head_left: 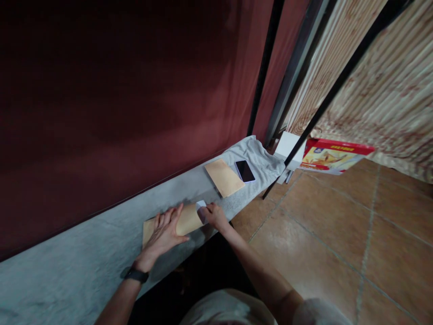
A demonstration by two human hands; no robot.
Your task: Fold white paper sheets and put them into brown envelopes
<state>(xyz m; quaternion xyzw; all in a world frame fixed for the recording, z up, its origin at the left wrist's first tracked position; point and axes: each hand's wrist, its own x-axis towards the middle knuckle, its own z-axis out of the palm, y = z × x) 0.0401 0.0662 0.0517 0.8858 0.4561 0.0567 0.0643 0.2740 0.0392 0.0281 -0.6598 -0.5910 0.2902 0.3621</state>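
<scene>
My left hand (167, 230), fingers spread, presses flat on a brown paper envelope (187, 220) that lies on the narrow grey ledge. At the envelope's right end, my right hand (214, 215) has its fingers closed on a small white piece of paper (200, 205). Whether that piece is a slip going into the envelope or part of its flap, I cannot tell. Farther right along the ledge rests a second brown envelope (224, 178), with a phone (245, 171), dark screen up, beside it.
The ledge is covered by a grey cloth (84, 259), crumpled at its far end. A dark red panel (118, 113) rises behind it. A black pole (324, 104), a white box (287, 146) and a red-and-yellow carton (333, 157) stand at the right, over a tiled floor (311, 253).
</scene>
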